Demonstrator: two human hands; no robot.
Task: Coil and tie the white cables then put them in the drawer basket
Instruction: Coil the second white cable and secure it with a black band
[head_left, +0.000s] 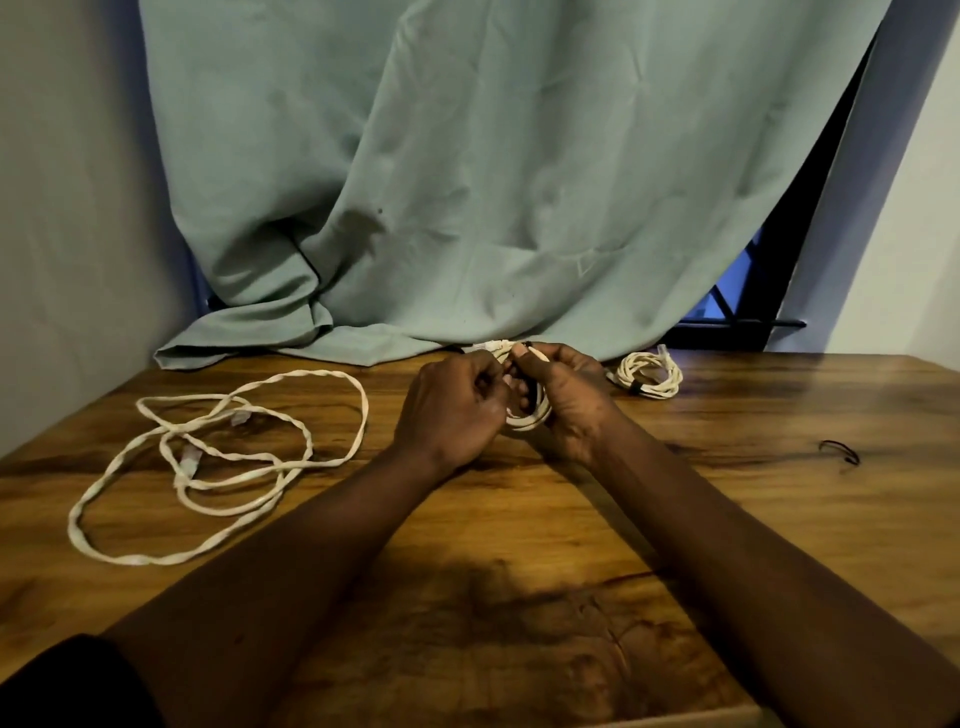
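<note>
Both hands hold one small coil of white cable (525, 420) above the middle of the wooden table (519, 545). My left hand (451, 410) grips its left side and my right hand (570, 402) grips its right side, fingers pinched near the top, where a thin dark tie seems to sit. Much of the coil is hidden by my fingers. A loose, uncoiled white cable (218, 457) sprawls on the table to the left. A coiled white cable (647, 375) bound with a dark tie lies at the back right. No drawer basket is in view.
A thin black tie (840, 451) lies on the table at the right. A pale green curtain (467, 182) hangs behind and drapes onto the table's back edge. A dark window opening (737, 291) shows at the right of it.
</note>
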